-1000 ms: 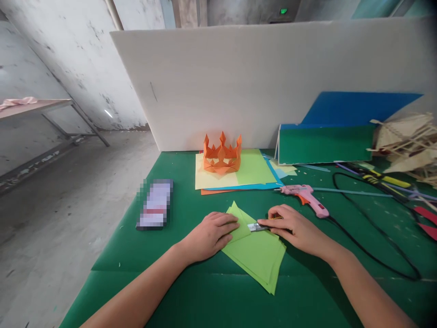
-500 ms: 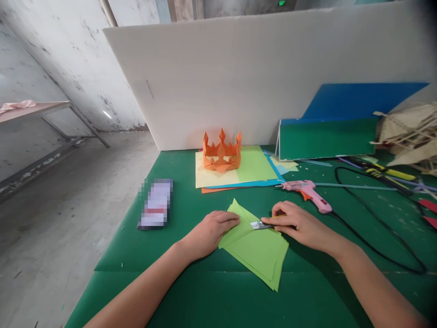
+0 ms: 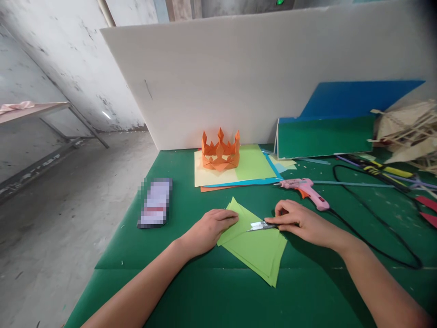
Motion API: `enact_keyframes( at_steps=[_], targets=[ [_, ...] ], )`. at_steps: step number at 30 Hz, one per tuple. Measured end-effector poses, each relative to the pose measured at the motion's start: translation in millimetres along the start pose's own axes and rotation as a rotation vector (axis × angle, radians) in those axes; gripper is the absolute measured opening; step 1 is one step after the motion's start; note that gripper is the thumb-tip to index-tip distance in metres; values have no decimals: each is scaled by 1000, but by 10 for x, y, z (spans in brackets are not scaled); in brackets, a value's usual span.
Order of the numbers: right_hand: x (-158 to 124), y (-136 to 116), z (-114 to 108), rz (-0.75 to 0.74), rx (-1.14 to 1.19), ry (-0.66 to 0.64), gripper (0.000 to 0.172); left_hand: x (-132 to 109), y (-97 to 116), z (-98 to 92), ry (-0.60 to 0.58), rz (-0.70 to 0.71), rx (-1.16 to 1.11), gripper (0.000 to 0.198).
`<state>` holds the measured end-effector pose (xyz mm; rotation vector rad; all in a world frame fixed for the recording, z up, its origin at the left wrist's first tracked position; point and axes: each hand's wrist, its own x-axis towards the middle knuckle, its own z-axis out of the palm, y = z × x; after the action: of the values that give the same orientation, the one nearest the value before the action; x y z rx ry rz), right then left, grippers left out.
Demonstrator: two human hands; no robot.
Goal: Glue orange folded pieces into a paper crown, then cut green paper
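Observation:
Several overlapping sheets of green paper [image 3: 252,248] lie at an angle on the green table, with a folded edge near the top. My left hand [image 3: 215,228] presses flat on their left side, fingers extended. A utility knife [image 3: 261,225] is pinched in my right hand [image 3: 296,221] at the right side of the paper. Its blade is out, points left and lies low along the fold. Whether the blade tip is under the top layer I cannot tell.
An orange paper crown [image 3: 220,152] stands on coloured sheets [image 3: 256,164] behind the paper. A pink glue gun [image 3: 303,187] with a looping black cable [image 3: 372,239] lies to the right. A phone [image 3: 156,202] is on the left, and a white board [image 3: 218,82] stands behind.
The knife blade has shifted slightly left and toward me, and more of it shows beyond my right fingers. My left hand stays on the paper. The whole view moved a little.

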<state>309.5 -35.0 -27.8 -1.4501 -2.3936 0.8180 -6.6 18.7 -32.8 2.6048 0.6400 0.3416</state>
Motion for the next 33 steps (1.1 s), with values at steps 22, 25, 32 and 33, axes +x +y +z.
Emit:
enact_keyframes(
  at_steps=[22,25,32,33],
  targets=[
    [-7,-7,18,-16,20,-21,35,-12,-5,-5,-24,-22,3,45],
    [-4,3,28,-25,25,-9,36,-17,-13,-1,-18,-16,-6,45],
    [31,7,40,-48,-8,16,35,-7,-26,-7,-16,-28,-26,43],
    [34,8,41,-54,-25,29,35,-5,-27,-10,-18,-31,-28,43]
  ],
)
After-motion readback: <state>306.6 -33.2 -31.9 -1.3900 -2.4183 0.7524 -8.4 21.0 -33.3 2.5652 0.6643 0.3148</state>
